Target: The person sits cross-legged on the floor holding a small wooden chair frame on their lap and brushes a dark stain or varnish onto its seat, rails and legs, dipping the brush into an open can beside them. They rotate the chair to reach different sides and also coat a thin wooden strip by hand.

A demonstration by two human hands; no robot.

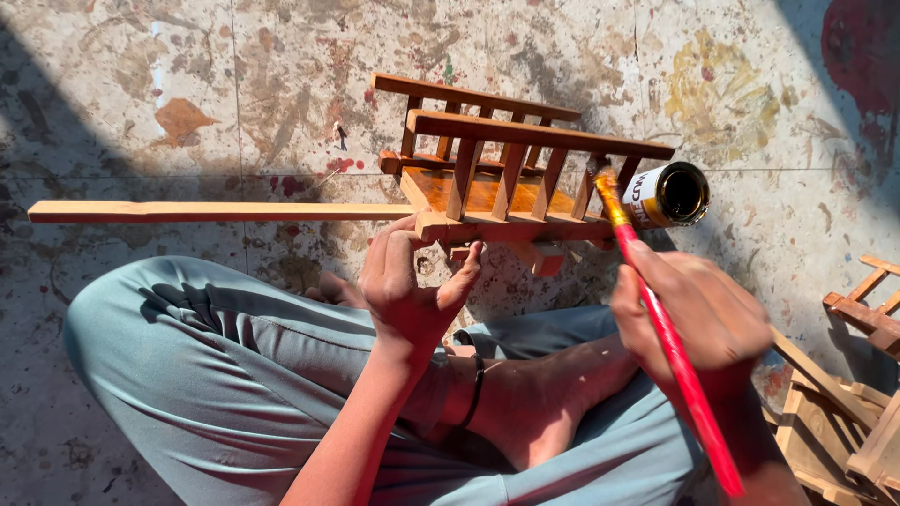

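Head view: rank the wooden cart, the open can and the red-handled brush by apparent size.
1. wooden cart, longest with its shaft.
2. red-handled brush, nearer the camera, so possibly flattered.
3. open can, smallest.

A single head-worn camera looks steeply down, close over the sitter's crossed legs (234,375) near the bottom edge, with the paint-stained floor (187,94) filling the far part.
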